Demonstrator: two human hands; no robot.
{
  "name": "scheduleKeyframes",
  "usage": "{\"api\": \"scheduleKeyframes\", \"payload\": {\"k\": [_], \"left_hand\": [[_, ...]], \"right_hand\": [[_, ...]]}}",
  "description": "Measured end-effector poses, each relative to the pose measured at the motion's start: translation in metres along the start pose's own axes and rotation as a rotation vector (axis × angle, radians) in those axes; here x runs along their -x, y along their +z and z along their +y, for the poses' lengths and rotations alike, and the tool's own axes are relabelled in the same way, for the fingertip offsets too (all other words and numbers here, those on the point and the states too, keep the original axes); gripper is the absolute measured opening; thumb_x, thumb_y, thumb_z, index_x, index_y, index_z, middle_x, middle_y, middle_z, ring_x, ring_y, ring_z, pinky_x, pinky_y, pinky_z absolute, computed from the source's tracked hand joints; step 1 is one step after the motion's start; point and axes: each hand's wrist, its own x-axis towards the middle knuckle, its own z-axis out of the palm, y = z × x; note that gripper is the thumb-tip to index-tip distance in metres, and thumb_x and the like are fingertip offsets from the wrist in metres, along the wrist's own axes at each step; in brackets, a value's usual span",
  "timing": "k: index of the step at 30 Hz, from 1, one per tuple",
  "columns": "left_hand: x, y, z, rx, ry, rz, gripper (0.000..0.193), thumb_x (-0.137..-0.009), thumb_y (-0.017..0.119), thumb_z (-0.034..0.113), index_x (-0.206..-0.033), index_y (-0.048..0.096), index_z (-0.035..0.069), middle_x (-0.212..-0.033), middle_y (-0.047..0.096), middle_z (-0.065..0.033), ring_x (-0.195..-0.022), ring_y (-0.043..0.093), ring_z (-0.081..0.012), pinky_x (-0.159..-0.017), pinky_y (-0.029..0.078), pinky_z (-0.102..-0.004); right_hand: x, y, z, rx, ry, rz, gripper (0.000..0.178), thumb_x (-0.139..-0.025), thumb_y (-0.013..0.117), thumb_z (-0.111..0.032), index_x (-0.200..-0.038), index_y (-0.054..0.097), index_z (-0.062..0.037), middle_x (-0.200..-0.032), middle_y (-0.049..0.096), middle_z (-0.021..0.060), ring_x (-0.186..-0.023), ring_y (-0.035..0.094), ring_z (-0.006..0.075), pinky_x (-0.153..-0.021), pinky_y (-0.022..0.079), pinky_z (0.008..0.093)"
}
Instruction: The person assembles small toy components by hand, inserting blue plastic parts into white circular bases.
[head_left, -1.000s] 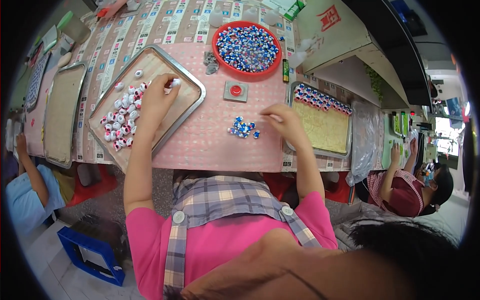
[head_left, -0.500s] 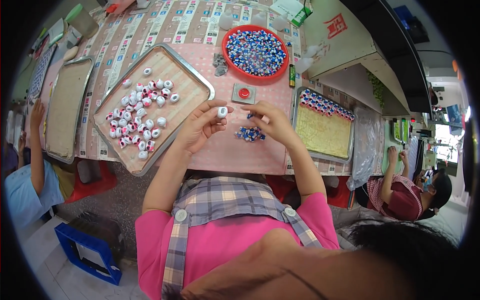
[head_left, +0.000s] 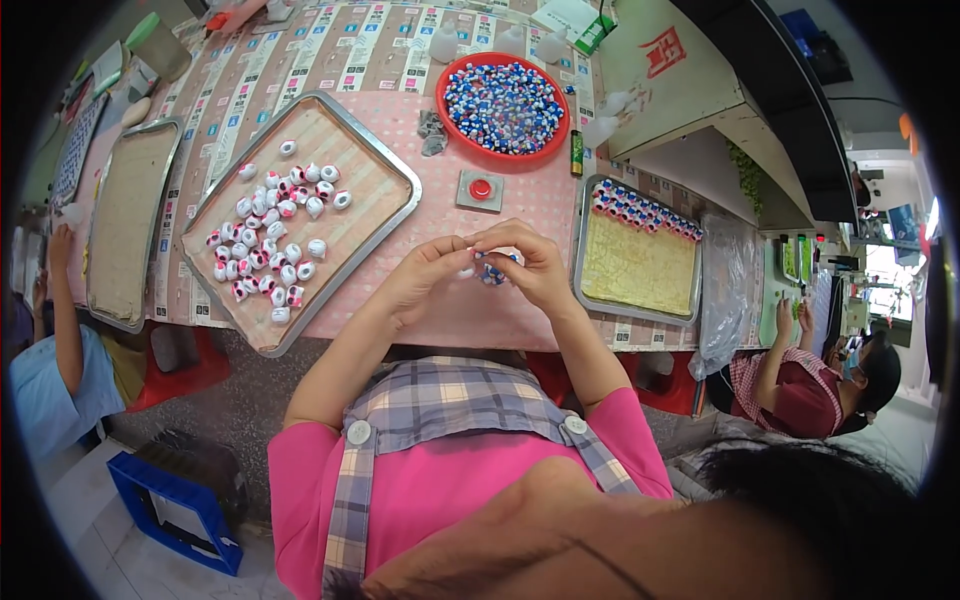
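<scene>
Both of my hands meet above the pink checked cloth, fingertips together. My left hand [head_left: 425,278] is pinched on a small white piece [head_left: 466,272], now mostly covered by fingers. My right hand [head_left: 532,270] also has thumb and fingers closed at that piece; whatever it grips is too small and covered to name. Just under the right fingers lies a little pile of blue-and-white pieces [head_left: 493,273], partly hidden. To the left, a metal-rimmed tray [head_left: 370,178] bears many white pieces with pink-and-black parts [head_left: 268,222]. Beyond my hands stands a red lump on a grey square plate [head_left: 480,190].
A red basin [head_left: 500,159] full of blue-and-white pieces stands at the back. On the right, a tray [head_left: 640,270] has rows of finished-looking blue, white and pink pieces [head_left: 645,210]. Another tray [head_left: 128,230] lies far left. People sit at work on both sides.
My left hand has moved right with the white piece, and the two hands have come together. The right hand has closed in at the piece, above the small pile.
</scene>
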Motion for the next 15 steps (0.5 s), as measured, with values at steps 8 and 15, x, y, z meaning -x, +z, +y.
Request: {"api": "scheduleKeyframes", "payload": {"k": [8, 15], "left_hand": [[-0.007, -0.010, -0.015, -0.691, 0.448, 0.234, 0.017, -0.080, 0.060, 0.011, -0.096, 0.059, 0.005, -0.085, 0.054, 0.0007, -0.068, 0.050, -0.0030, -0.056, 0.038, -0.0165], [-0.009, -0.024, -0.007, -0.222, 0.346, 0.181, 0.032, -0.081, 0.058, 0.009, -0.112, 0.052, 0.003, -0.096, 0.058, -0.0030, -0.073, 0.054, -0.0066, -0.068, 0.048, -0.0216]], "right_hand": [[0.001, 0.001, 0.003, -0.496, 0.564, 0.025, 0.024, -0.077, 0.060, -0.003, -0.100, 0.056, -0.0007, -0.092, 0.060, 0.0041, -0.085, 0.055, 0.0107, -0.075, 0.044, 0.0234], [-0.048, -0.031, 0.020, 0.437, 0.329, 0.133, 0.012, -0.074, 0.062, -0.007, -0.086, 0.062, -0.0057, -0.076, 0.055, 0.0027, -0.071, 0.054, 0.0130, -0.063, 0.041, 0.0261]]}}
